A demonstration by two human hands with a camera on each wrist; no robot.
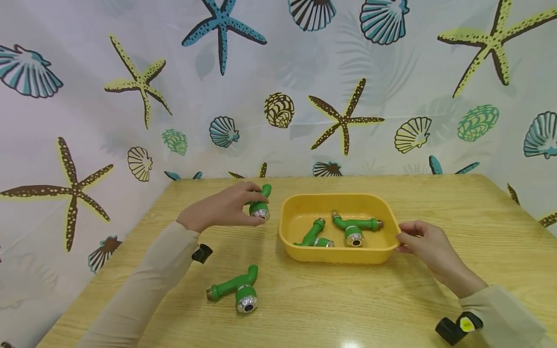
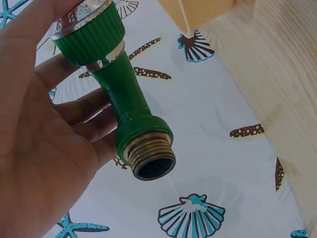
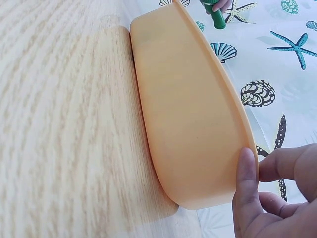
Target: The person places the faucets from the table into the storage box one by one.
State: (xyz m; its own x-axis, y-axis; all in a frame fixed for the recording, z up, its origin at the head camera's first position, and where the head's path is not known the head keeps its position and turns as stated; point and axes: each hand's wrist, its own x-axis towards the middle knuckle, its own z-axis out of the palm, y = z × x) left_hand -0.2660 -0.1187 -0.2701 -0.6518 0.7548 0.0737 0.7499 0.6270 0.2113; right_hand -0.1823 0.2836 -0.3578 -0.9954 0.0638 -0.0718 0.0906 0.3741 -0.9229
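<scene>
- Two pale sleeves are coming in at the bottom, the left sleeve (image 1: 139,290) and the right sleeve (image 1: 505,309), and a black clip (image 1: 450,331) is showing by the right wrist.
- The near tap (image 1: 232,286) is lying on the table (image 1: 326,309), in front of the left hand (image 1: 230,207). Its brown end is pointing left and its silver cap is facing the camera.
- The left hand is holding the held tap (image 1: 266,190) up in the air, just left of the tub. Its fingers are curling round the green part, and the screw end is sticking out.
- The yellow tub (image 1: 339,256) is sitting on the table, between the two hands.
- The right hand (image 1: 428,244) is pinching the tub's right rim. Its thumb is pressing the outside wall, so the fingers are narrow.
- Two more green taps are lying in the tub. The left tub tap (image 1: 312,234) is partly hiding behind the front wall. The right tub tap (image 1: 363,224) is lying near it, silver cap facing the camera.
- A white cloth (image 1: 261,72) with starfish and shells is hanging behind the table.
</scene>
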